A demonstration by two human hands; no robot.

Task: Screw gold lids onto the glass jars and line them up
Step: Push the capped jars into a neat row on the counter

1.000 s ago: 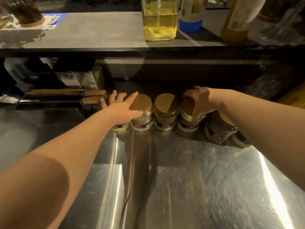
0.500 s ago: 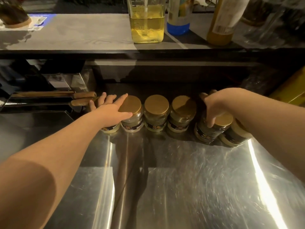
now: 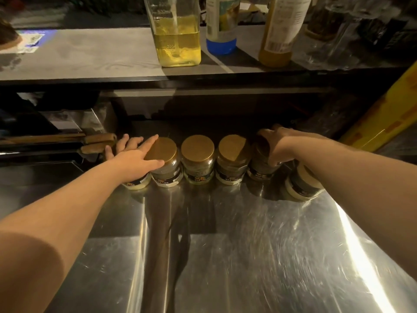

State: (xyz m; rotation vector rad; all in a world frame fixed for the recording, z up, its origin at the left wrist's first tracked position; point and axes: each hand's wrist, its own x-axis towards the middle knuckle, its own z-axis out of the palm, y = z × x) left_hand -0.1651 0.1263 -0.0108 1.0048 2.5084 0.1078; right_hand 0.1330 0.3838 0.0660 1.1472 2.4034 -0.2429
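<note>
A steel desk (image 3: 248, 256) fills the lower half of the view, scratched and catching a bright streak of light on the right. Above it runs a grey shelf (image 3: 90, 53) carrying an oil bottle (image 3: 178, 39) and other bottles beside it. A yellow box (image 3: 383, 118) leans in at the far right.

Along the back of the desk, under the shelf, the jars (image 3: 198, 163) stand in a row, side by side and touching or nearly so, each one that shows its top wearing a gold lid (image 3: 197, 147).

The left hand (image 3: 133, 159) lies flat and spread over the left end of the row, fingers (image 3: 149, 143) open, thumb and forefinger resting on the lid of the second jar, the palm covering the first jar (image 3: 136, 182).

The right hand (image 3: 276, 145) is curled over the top of the fifth jar (image 3: 261, 168), fingers closed around its lid. A sixth jar (image 3: 302, 184) sits just right of it, slightly forward of the row, partly under the right forearm.

Two wooden handles (image 3: 99, 138) lie just left of the left hand.
</note>
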